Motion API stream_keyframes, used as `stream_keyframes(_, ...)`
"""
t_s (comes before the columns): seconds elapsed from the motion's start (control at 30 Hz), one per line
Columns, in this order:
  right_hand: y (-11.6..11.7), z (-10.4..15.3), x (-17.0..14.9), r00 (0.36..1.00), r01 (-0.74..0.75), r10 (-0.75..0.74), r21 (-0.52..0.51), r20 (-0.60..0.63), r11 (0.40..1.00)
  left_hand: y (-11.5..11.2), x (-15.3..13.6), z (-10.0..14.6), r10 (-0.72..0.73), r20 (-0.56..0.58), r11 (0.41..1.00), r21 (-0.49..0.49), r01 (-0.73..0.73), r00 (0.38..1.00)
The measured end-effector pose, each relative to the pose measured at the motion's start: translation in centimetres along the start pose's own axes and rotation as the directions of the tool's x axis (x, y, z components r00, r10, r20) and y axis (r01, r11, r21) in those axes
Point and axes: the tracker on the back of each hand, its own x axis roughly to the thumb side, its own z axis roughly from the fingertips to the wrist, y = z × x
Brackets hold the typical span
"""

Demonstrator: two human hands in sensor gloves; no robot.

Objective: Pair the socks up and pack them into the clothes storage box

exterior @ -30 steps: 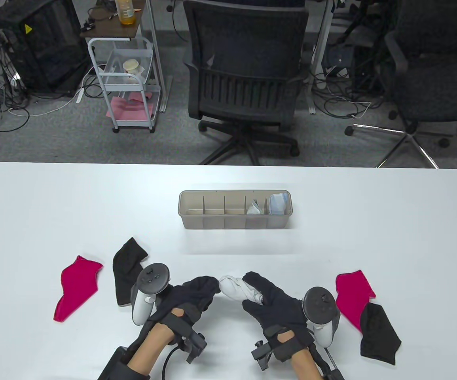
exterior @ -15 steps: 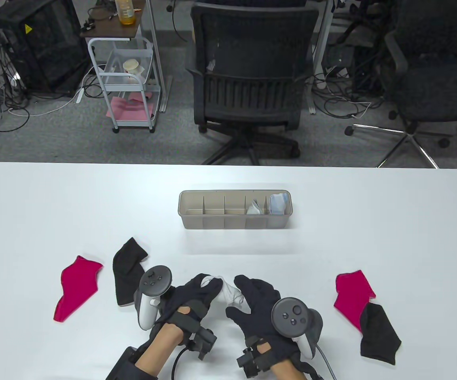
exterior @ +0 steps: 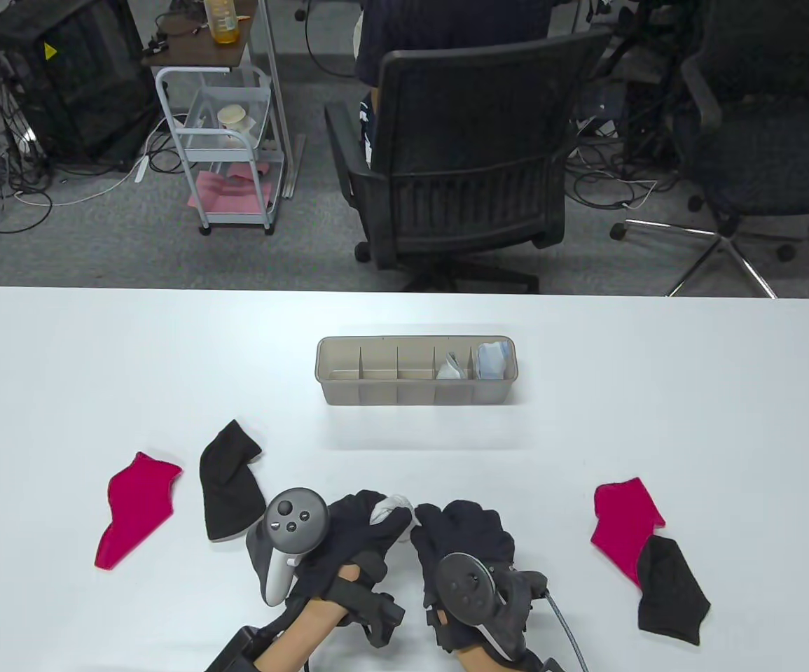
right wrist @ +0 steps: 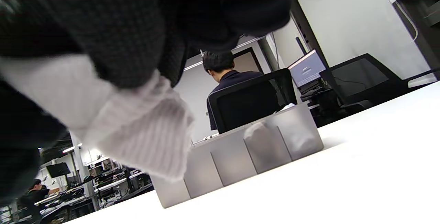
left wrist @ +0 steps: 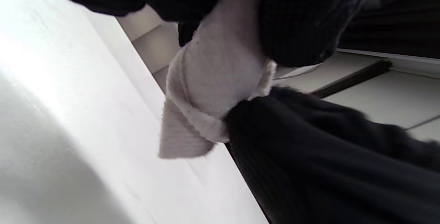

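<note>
The task was partly done. The clothes storage box [exterior: 416,378] stood in the middle of the worktop [exterior: 656,420], and it had five compartments in a row. The two compartments at the right end were already filled: one held a whitish bundle [exterior: 452,367] and the end one a pale blue bundle [exterior: 493,360]. The three compartments on the left were empty.

The third pair, the white socks [exterior: 390,505], was between the two hands near the front edge of the worktop. The left hand [exterior: 355,525] had its fingers curled around one side of the white socks, and the right hand [exterior: 461,533] gripped the other side; in the left wrist view the white socks [left wrist: 213,90] looked rolled, with a cuff folded over. I judged that this bundle was almost ready but not yet packed.

Four loose socks were left on the worktop: two red and two black. One red sock [exterior: 134,509] and one black sock [exterior: 229,479] lay on the left, apart. The other red sock [exterior: 621,521] lay on the right, with the other black sock [exterior: 672,591] overlapping its lower part. So two pairs waited to be matched.
</note>
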Motion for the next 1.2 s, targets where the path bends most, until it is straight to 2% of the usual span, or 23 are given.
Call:
stream_keyframes(0.1, 0.4, -0.5, -1.1, 0.996, 0.05, -0.045, 0.07, -0.081, 0.996, -0.1, 0.5, 0.3, 0.012, 0.043, 1.0, -0.007, -0.012, 0.999)
stream_keyframes(0.17, 1.0, -0.9, -2.3, 0.98, 0.127, -0.1, 0.151, -0.175, 0.98, 0.0, 0.5, 0.2, 0.127, 0.054, 0.991, -0.055, -0.124, 0.99)
stream_keyframes(0.23, 1.4, -1.3, -3.3, 0.966, 0.194, -0.15, 0.201, -0.212, 0.96, 0.0, 0.1, 0.1, 0.269, 0.012, 0.957, -0.118, -0.266, 0.963)
stream_keyframes(0.27, 1.7, -1.5, -3.7, 0.951, 0.255, -0.199, 0.234, -0.239, 0.938, -0.1, -0.3, -0.1, 0.342, -0.01, 0.928, -0.151, -0.34, 0.94)
stream_keyframes(0.3, 2.0, -1.6, -4.1, 0.932, 0.313, -0.244, 0.256, -0.267, 0.915, -0.4, -0.6, -0.4, 0.453, -0.045, 0.863, -0.226, -0.451, 0.89)
stream_keyframes(0.33, 2.2, -1.7, -4.3, 0.914, 0.357, -0.276, 0.27, -0.296, 0.894, -0.9, -0.9, -0.3, 0.557, -0.117, 0.768, -0.304, -0.563, 0.822)
stream_keyframes(0.37, 2.3, -1.7, -4.4, 0.896, 0.41, -0.324, 0.283, -0.305, 0.867, -1.2, -1.0, -0.3, 0.611, -0.138, 0.712, -0.334, -0.617, 0.78)
stream_keyframes(0.4, 2.5, -1.7, -4.4, 0.863, 0.486, -0.399, 0.293, -0.31, 0.823, -1.5, -1.1, -0.3, 0.647, -0.151, 0.678, -0.334, -0.655, 0.747)
stream_keyframes(0.43, 2.5, -1.6, -4.5, 0.842, 0.525, -0.439, 0.289, -0.313, 0.801, -1.5, -1.2, -0.5, 0.657, -0.141, 0.676, -0.324, -0.662, 0.74)
stream_keyframes(0.53, 2.5, -1.7, -5.1, 0.857, 0.496, -0.416, 0.27, -0.305, 0.825, -0.4, -1.2, -0.8, 0.549, -0.092, 0.797, -0.241, -0.553, 0.831)
stream_keyframes(0.6, 2.5, -1.7, -5.7, 0.837, 0.525, -0.441, 0.25, -0.324, 0.813, 0.2, -1.7, -0.9, 0.53, -0.082, 0.826, -0.177, -0.535, 0.844)
stream_keyframes(0.67, 2.4, -1.6, -6.2, 0.764, 0.621, -0.53, 0.195, -0.369, 0.759, 0.5, -2.6, -1.0, 0.562, -0.142, 0.806, -0.125, -0.578, 0.815)
stream_keyframes(0.73, 2.3, -1.5, -6.3, 0.666, 0.726, -0.627, 0.155, -0.404, 0.67, 0.5, -3.6, -1.2, 0.615, -0.188, 0.758, -0.129, -0.64, 0.766)
stream_keyframes(0.77, 2.2, -1.6, -6.1, 0.623, 0.772, -0.677, 0.166, -0.392, 0.614, 0.4, -4.2, -1.3, 0.65, -0.219, 0.718, -0.137, -0.683, 0.727)
stream_keyframes(0.83, 2.1, -1.6, -5.5, 0.607, 0.795, -0.715, 0.254, -0.347, 0.551, 0.0, -4.7, -1.5, 0.702, -0.245, 0.657, -0.14, -0.741, 0.669)
stream_keyframes(0.87, 2.1, -1.6, -5.1, 0.617, 0.786, -0.719, 0.286, -0.32, 0.548, -0.2, -4.8, -1.6, 0.712, -0.259, 0.635, -0.157, -0.756, 0.652)
stream_keyframes(0.93, 1.8, -1.6, -4.3, 0.686, 0.725, -0.683, 0.311, -0.25, 0.614, -0.8, -5.1, -1.5, 0.71, -0.287, 0.616, -0.19, -0.765, 0.643)
stream_keyframes(0.97, 1.5, -1.6, -4.1, 0.73, 0.681, -0.653, 0.294, -0.202, 0.67, -1.0, -5.1, -1.4, 0.695, -0.301, 0.63, -0.184, -0.755, 0.653)
stream_keyframes(1.03, 1.2, -1.7, -4.1, 0.766, 0.639, -0.622, 0.288, -0.16, 0.713, -1.4, -5.1, -1.3, 0.649, -0.308, 0.661, -0.223, -0.716, 0.695)
stream_keyframes(1.1, 1.0, -1.8, -4.4, 0.745, 0.663, -0.647, 0.275, -0.161, 0.696, -1.9, -5.0, -1.2, 0.617, -0.328, 0.654, -0.292, -0.698, 0.715)
stream_keyframes(1.2, 0.7, -1.9, -4.6, 0.713, 0.7, -0.68, 0.24, -0.174, 0.672, -2.3, -5.0, -1.1, 0.586, -0.368, 0.649, -0.32, -0.69, 0.722)
